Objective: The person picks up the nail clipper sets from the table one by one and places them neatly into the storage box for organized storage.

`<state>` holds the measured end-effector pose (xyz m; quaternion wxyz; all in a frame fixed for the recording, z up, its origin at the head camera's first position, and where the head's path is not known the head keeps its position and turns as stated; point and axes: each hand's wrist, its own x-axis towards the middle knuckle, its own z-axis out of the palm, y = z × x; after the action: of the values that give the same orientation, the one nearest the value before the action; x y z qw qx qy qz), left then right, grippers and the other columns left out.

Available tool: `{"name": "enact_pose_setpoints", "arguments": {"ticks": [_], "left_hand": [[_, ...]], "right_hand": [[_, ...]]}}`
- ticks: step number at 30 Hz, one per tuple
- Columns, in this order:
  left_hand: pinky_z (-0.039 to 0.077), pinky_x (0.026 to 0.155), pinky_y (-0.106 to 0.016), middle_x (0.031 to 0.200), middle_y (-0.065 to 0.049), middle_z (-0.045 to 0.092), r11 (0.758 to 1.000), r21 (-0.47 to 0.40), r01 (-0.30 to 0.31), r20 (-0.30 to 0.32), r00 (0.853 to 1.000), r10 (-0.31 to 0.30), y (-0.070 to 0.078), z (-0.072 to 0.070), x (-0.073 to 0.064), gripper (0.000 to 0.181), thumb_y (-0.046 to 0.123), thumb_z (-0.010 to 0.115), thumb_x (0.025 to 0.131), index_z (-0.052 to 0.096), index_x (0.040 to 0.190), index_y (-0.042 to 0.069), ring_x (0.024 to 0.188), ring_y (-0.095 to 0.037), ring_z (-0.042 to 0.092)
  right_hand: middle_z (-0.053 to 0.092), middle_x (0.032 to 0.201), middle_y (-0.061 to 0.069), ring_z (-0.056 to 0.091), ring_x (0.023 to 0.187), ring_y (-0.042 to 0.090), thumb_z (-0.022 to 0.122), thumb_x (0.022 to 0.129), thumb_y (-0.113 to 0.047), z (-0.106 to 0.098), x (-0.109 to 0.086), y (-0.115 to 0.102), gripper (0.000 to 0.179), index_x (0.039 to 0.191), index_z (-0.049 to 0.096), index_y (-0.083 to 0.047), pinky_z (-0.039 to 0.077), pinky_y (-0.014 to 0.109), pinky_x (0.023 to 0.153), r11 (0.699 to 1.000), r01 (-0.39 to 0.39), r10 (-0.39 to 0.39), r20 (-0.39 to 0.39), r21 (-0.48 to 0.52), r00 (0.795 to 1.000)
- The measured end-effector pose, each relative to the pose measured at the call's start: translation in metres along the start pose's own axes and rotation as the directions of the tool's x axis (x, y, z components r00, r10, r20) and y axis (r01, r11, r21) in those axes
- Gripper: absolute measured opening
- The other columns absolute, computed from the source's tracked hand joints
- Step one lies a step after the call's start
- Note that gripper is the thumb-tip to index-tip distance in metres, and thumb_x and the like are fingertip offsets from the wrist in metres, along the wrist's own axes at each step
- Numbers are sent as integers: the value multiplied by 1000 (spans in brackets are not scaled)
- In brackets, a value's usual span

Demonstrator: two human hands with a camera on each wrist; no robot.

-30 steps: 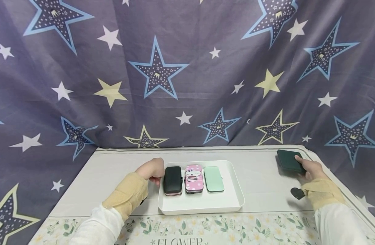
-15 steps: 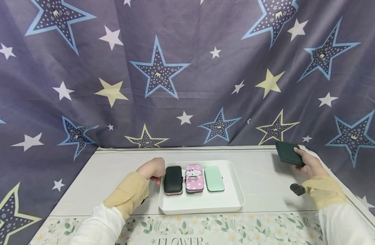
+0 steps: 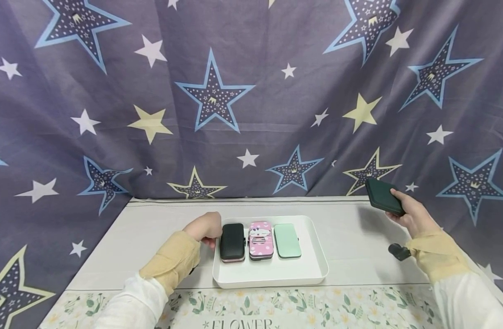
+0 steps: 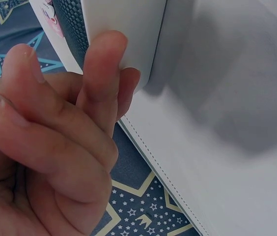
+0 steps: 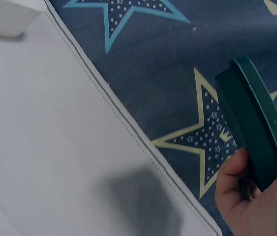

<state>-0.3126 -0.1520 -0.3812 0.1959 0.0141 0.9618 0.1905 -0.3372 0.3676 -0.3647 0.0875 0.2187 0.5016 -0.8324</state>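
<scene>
My right hand (image 3: 413,214) holds a flat dark green case (image 3: 383,196) by its near edge, raised above the right side of the table. In the right wrist view the case (image 5: 256,118) is seen edge-on, with a raised rim. At the left wall of a white tray (image 3: 272,276) is my left hand (image 3: 205,227); its curled fingers grip the wall, and the thumb is mostly hidden. Inside the tray lie a black ribbed case (image 3: 232,242), a pink case with a cartoon animal (image 3: 261,240) and a mint green case (image 3: 287,241), side by side.
A white tabletop (image 3: 337,237) carries the tray, with a floral printed strip (image 3: 325,304) along the front. Behind and at both sides hangs a star-patterned curtain (image 3: 259,123). A small black device (image 3: 399,252) is fixed by my right wrist.
My right hand has lifted the dark green case higher, toward the back and slightly left, and the case has tilted. My left hand and the tray have stayed in place.
</scene>
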Motion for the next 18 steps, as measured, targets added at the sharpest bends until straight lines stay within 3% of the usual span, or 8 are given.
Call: {"name": "enact_pose_setpoints", "arguments": {"ticks": [6,12,18], "left_hand": [[37,33,-17,42,-3,56,1000,6,6,3,1000,-6,0,0,1,18,-8,44,82,60,74,-10,33,-9,44],[37,33,-17,42,-3,55,1000,17,5,-1,1000,-5,1,-1,0,19,-8,44,81,59,70,-7,32,-9,44],[37,33,-17,41,-2,55,1000,16,1,1,1000,-1,0,-1,1,21,-8,43,81,59,67,-6,32,-8,44]], "right_hand": [[63,62,4,64,55,15,57,92,-32,12,-7,-1,28,106,41,-14,54,32,54,999,36,-36,2,-36,999],[62,66,1,65,60,14,60,90,-32,27,-18,-1,29,106,42,-16,56,32,58,993,63,-60,25,-102,998],[63,67,1,66,60,14,61,91,-28,44,-28,2,26,102,44,-12,57,31,57,991,95,-86,92,-94,992]]}}
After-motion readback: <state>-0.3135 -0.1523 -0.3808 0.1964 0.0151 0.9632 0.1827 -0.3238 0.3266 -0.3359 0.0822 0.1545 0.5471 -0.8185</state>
